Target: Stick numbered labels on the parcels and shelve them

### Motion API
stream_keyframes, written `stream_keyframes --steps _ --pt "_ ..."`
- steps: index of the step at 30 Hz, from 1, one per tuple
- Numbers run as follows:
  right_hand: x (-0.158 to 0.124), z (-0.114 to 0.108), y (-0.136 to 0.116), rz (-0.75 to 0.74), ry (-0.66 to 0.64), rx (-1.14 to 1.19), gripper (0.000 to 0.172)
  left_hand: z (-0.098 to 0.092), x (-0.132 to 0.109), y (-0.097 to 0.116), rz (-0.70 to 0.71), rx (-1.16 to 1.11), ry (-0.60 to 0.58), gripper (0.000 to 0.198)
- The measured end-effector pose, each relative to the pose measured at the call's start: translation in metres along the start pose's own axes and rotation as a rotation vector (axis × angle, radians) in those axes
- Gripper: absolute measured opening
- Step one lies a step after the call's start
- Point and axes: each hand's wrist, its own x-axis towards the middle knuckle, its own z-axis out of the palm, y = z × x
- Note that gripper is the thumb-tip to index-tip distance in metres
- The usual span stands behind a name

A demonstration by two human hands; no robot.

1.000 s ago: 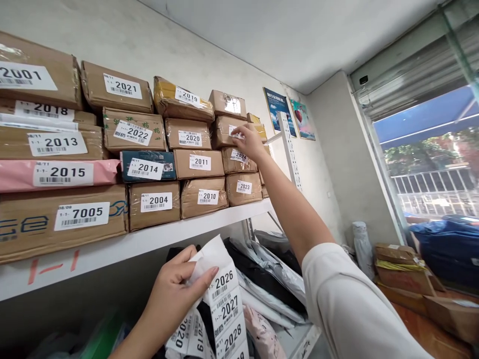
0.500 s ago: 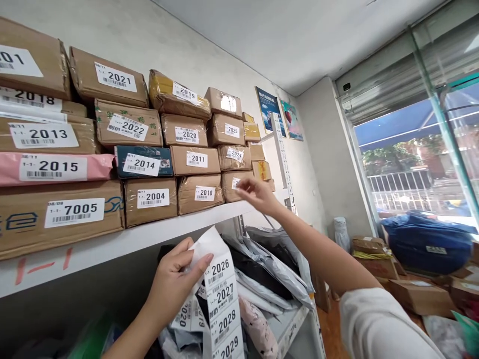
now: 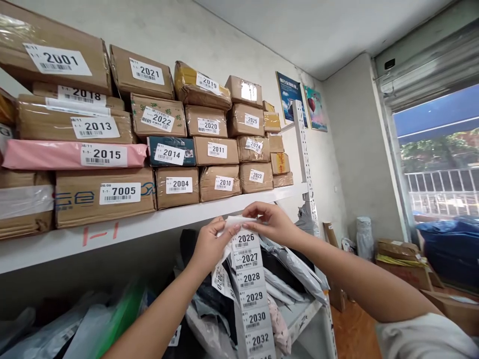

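Note:
A long strip of white barcode labels (image 3: pixel 254 299), printed 2026, 2027 and on, hangs down from my hands. My left hand (image 3: pixel 215 239) pinches the strip near its upper end. With thumb and fingers, my right hand (image 3: pixel 271 222) grips the strip's top edge just right of the left hand. More of the strip, with a label 2020 (image 3: pixel 221 280), curls behind. Above the hands, the cardboard box labelled 2023 (image 3: pixel 256 177) sits at the bottom of a stack, below boxes marked 2024 (image 3: pixel 254 148) and 2025 (image 3: pixel 247 119).
Stacked parcels (image 3: pixel 107 192) line the white shelf (image 3: pixel 179 214). Grey and white mailing bags (image 3: pixel 295 259) fill the shelf beneath. A perforated white post (image 3: pixel 307 149) stands at the shelf's right end. Boxes (image 3: pixel 398 259) and a blue bundle (image 3: pixel 449 249) lie on the floor at right.
My right hand has come down from the box labelled 2023 to the label strip and now grips its top edge. The view has turned left, and more of the strip shows.

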Motion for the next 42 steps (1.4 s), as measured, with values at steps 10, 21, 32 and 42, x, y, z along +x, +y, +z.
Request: stream_keyframes --steps 10,21,32,42 --pt "-0.008 0.003 0.006 0.121 0.133 0.223 0.028 0.002 -0.01 0.002 -0.12 0.093 -0.131 0.033" --pt "-0.02 0.008 0.017 0.166 0.086 0.255 0.028 -0.002 -0.007 -0.001 -0.157 0.001 -0.078 0.061" --pt "-0.016 0.016 0.013 -0.004 0.311 0.268 0.015 0.017 -0.01 0.004 0.034 0.126 0.054 0.027" --pt "0.038 -0.01 -0.018 -0.35 0.336 -0.128 0.006 0.01 -0.003 0.017 0.064 0.14 0.106 0.03"
